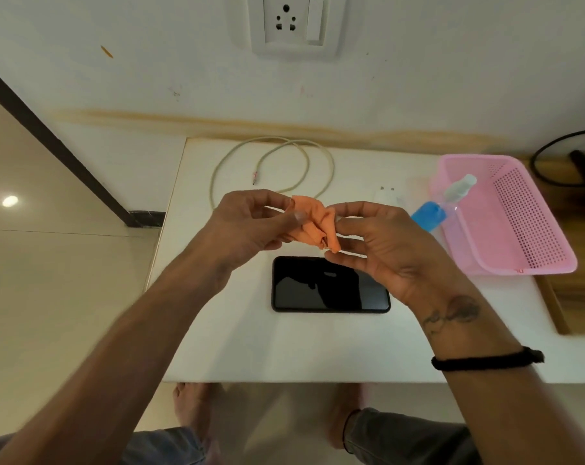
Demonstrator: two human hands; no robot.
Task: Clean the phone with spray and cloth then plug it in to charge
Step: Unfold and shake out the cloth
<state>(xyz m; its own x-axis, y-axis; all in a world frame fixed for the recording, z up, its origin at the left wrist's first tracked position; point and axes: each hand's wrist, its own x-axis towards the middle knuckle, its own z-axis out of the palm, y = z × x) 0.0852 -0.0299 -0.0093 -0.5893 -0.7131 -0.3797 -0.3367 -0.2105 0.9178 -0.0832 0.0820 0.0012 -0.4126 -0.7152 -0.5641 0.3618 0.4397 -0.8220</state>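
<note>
A small, crumpled orange cloth (314, 226) was held in the air between both hands, bunched into soft folds with one corner hanging down. The left hand (250, 223) pinched its left side between thumb and fingers, and the right hand (378, 243) gripped its right side the same way, so both were closed on the fabric. Directly below, a black rectangular smartphone (329, 285) lay flat and face up on the white tabletop (284, 347), lengthwise across it; its dark glossy screen was off and mirrored the hands above. Its right end was partly hidden by the right hand.

Beyond the cloth, a cream-coloured charging cable (277, 162) lay in loose loops near the wall, and a white plug adapter (388, 196) sat to its right. A clear spray bottle with blue liquid (442, 206) leaned over the rim of a pink perforated plastic basket (525, 236). A white wall socket with switch (294, 23) was mounted above the table.
</note>
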